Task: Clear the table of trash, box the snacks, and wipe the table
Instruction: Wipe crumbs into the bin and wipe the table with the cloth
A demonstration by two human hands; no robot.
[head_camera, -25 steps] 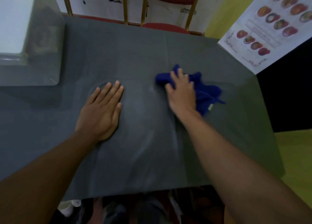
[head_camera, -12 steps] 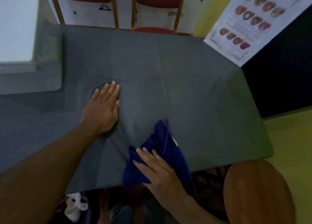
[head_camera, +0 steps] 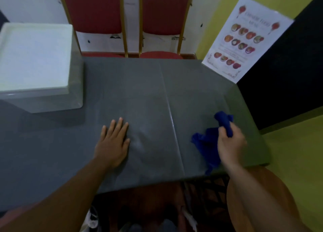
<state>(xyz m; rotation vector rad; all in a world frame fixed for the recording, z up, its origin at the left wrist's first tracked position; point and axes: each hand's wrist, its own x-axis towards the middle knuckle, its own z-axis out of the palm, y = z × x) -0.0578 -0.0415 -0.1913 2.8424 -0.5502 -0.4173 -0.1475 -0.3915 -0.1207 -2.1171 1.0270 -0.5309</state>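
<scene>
the right hand (head_camera: 230, 142) is being held closed around a blue cloth (head_camera: 208, 144), with the fingers curled over a bunched upper fold while the remainder of the cloth is being trailed loosely across the table (head_camera: 139, 84) toward its near right edge. the left hand (head_camera: 112, 144) is being kept flat and fully open, palm down, with the fingers spread; nothing is being held by it, and the grey covering appears to be pinned in place beneath it. a crease is being shown running from the far edge to the near edge between the two hands. a lidded translucent box (head_camera: 35, 60) with a white top is being kept on the far left portion of the table, well apart from both hands; its contents cannot be made out. no trash and no loose snacks are being observed on the visible surface, so clearing and boxing are being judged complete, as far as can be seen. wiping is being judged as in progress, with the right side currently being attended to; whether the left portion near the box is being left for later cannot be told. two red chairs (head_camera: 125, 20) are being noted beyond the far edge, and a printed food sheet (head_camera: 244, 39) is being noted against the yellow wall.
</scene>
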